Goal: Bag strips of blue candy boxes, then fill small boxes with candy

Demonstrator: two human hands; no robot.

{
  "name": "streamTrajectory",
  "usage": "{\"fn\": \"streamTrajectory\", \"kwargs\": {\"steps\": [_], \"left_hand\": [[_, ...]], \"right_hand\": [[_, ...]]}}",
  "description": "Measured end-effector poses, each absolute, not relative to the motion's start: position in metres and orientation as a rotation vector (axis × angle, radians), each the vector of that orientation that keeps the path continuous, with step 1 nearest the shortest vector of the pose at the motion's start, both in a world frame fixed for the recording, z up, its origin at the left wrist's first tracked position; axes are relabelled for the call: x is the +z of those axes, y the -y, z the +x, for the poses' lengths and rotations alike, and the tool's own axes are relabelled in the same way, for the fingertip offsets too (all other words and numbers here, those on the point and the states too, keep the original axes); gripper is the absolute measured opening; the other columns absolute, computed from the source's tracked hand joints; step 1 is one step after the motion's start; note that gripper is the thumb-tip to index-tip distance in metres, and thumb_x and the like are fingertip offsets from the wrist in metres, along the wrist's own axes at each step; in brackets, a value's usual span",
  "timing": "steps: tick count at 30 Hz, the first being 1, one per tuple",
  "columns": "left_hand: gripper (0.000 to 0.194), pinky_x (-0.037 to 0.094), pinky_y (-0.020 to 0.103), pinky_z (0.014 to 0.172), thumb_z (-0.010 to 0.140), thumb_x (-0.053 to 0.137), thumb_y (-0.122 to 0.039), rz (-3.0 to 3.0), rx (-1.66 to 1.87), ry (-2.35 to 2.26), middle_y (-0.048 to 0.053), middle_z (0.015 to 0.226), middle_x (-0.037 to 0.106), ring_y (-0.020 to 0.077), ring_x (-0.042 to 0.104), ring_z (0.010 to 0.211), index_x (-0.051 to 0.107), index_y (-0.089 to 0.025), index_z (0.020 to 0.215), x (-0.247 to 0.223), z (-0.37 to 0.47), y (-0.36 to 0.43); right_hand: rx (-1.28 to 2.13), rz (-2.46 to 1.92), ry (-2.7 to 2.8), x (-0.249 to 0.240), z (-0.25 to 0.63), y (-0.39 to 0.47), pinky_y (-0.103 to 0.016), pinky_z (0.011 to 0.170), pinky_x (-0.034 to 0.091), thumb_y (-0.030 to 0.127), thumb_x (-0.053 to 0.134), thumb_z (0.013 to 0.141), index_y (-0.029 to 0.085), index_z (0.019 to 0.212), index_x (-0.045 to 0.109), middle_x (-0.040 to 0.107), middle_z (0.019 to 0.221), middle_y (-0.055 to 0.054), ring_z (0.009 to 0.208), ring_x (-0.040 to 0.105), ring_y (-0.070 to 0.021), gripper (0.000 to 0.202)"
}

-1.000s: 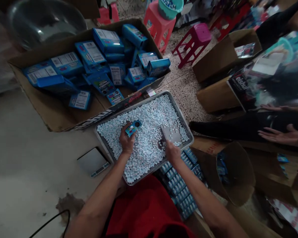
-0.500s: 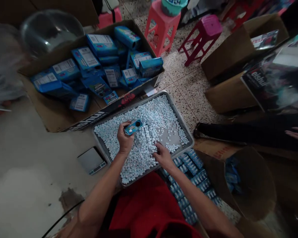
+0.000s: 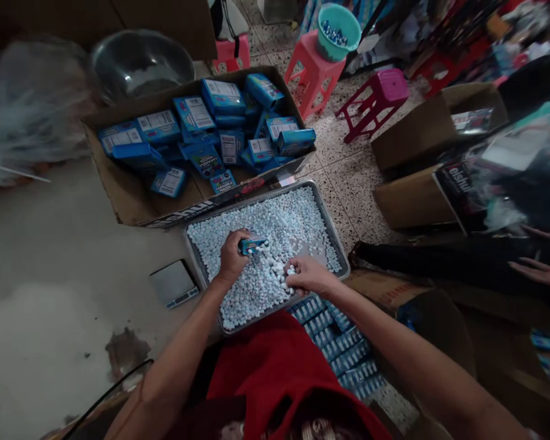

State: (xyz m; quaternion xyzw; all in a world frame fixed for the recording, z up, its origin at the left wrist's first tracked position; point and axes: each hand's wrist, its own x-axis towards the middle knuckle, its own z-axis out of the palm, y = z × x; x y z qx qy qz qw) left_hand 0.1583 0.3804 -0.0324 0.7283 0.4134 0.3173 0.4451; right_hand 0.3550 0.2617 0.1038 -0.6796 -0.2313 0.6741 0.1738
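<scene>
Two things differ from a moment ago: the small blue cardboard box (image 3: 252, 245), firmly gripped in the left hand (image 3: 231, 255), has tipped, hiding its round hole; the right hand (image 3: 309, 275) is half-curled among small pale-blue pellets (image 3: 247, 290), its hold unclear. The box sits above the grey metal tray (image 3: 331, 223), mid-frame, so spilled pellets would probably land there.

Open-topped tray (image 3: 332, 227), box wall (image 3: 187, 214) beyond
</scene>
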Motion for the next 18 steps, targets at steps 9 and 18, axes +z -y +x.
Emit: {"fn": "streamTrajectory", "kwargs": {"steps": [9, 18], "left_hand": [[0.039, 0.053, 0.039, 0.095, 0.066, 0.060, -0.003, 1.771, 0.769, -1.053, 0.007, 0.106, 0.071, 0.0252, 0.067, 0.104, 0.065, -0.020, 0.101, -0.037, 0.161, -0.374], [0.035, 0.054, 0.038, 0.096, 0.066, 0.070, -0.011, 1.405, 0.869, -1.283, 0.005, 0.109, 0.073, 0.0228, 0.069, 0.105, 0.062, -0.024, 0.098, -0.020, 0.129, -0.388]], "right_hand": [[2.004, -1.969, 0.687, 0.143, 0.363, -0.272, -0.020, 0.041, 0.030, 0.022, 0.063, 0.066, 0.020, 0.084, 0.058, 0.052, 0.041, 0.009, 0.035, 0.043, -0.0104, 0.019], [0.816, -2.990, 1.472, 0.040, 0.413, -0.183, -0.028, 0.066, 0.036, 0.018, 0.053, 0.092, 0.016, 0.110, 0.065, 0.072, 0.089, -0.010, 0.081, 0.067, -0.0224, 0.021]]}}
